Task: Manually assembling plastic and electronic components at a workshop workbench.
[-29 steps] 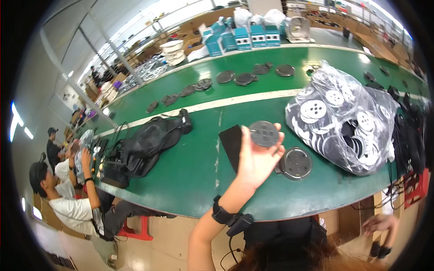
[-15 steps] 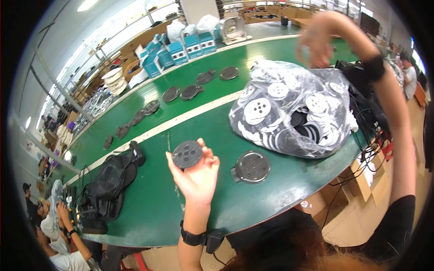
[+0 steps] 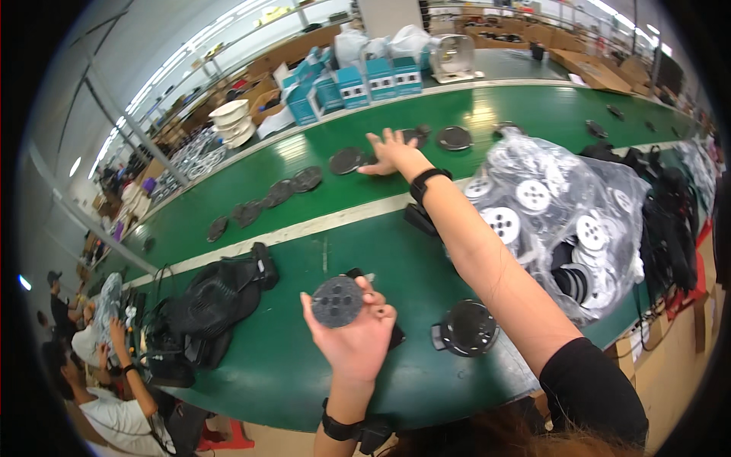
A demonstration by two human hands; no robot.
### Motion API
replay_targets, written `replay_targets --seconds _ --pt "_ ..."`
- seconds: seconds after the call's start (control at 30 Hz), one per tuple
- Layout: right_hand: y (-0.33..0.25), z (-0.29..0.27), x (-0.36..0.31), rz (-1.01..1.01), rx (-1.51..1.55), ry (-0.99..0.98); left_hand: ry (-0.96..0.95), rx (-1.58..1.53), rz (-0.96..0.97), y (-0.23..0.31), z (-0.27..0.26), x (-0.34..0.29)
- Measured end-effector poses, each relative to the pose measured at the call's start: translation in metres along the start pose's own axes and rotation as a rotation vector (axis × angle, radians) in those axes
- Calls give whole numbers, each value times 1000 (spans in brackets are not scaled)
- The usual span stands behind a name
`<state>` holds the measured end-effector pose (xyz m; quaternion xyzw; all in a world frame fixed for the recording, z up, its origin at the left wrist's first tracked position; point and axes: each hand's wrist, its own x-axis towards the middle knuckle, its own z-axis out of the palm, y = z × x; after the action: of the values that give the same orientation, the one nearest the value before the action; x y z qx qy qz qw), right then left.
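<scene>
My left hand (image 3: 352,343) is closed round the edge of a dark grey round disc (image 3: 337,302) with several holes, its face turned up. Across the green belt reaches my right hand (image 3: 392,152), fingers spread. It is beside a dark round part (image 3: 348,161), and another dark part (image 3: 413,137) shows just past the fingers; contact with either is unclear. On the near table lies a glossy dark round part (image 3: 469,328) with a small tab. Behind my left hand shows something black (image 3: 397,336), mostly hidden.
A clear plastic bag (image 3: 560,175) of white and black discs stands to the right, partly behind my right forearm. Black fan-like parts (image 3: 209,301) lie at the left. Several dark round parts line the belt (image 3: 304,209). Teal boxes (image 3: 352,85) stand beyond. People (image 3: 126,411) work at far left.
My right hand has swung left from behind the bag to the dark parts on the belt. My left hand still holds the disc. The whole view has shifted.
</scene>
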<state>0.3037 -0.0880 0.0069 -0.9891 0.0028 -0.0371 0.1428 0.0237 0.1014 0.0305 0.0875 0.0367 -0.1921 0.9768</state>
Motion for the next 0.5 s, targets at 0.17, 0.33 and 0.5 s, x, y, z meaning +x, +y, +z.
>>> replay_targets --seconds 0.17,0.33,0.5 --pt "21 39 16 9 -48 -18 87 -28 -62 -3 2 2" --pt "28 31 32 185 295 382 149 -30 -70 -5 4 0" --pt "-8 29 54 -93 136 235 108 -42 -44 -1 5 -1"
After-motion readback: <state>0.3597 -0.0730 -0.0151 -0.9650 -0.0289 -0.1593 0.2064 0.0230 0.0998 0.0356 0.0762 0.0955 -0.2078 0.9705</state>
